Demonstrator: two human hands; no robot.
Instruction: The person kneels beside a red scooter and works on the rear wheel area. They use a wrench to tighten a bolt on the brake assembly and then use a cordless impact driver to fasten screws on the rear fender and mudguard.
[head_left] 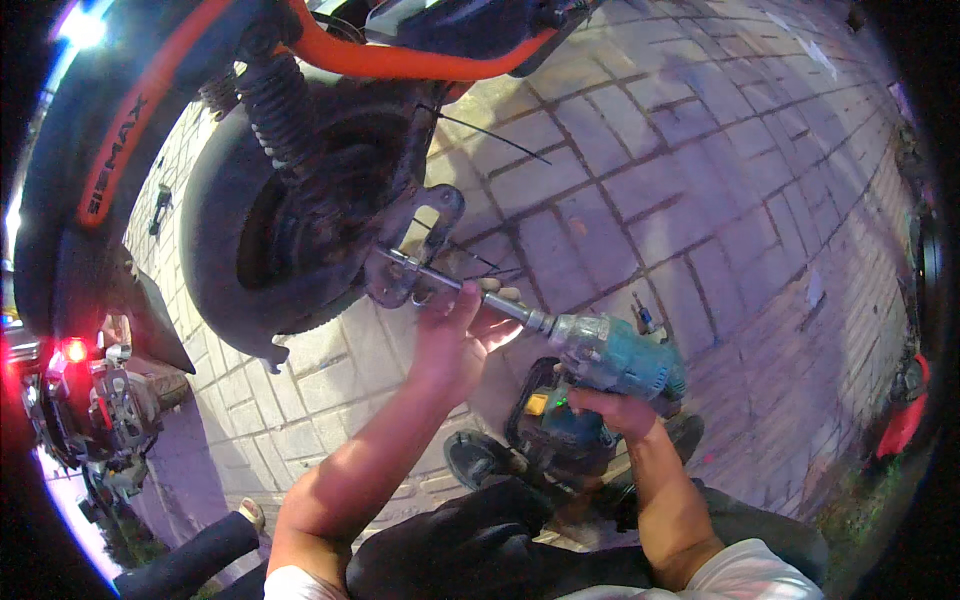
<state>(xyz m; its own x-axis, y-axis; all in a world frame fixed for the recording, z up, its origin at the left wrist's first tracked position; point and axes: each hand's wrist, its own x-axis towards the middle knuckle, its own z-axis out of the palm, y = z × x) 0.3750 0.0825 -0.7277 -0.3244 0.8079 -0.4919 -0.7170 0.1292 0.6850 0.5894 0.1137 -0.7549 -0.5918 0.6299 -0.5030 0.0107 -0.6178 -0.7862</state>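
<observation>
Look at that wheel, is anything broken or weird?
Nothing looks clearly broken. The black rubber scooter wheel hangs tilted above the paving, and its rusty metal hub looks grimy. The worn teal power wrench has scuffed paint.

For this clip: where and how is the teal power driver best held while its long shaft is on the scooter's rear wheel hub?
Probably by its handle, from below and behind, as the right hand does: the teal power driver lies near level, handle hanging down. The left hand steadies the long shaft from beneath, near the metal bracket by the rear wheel, since that thin extension could wobble.
</observation>
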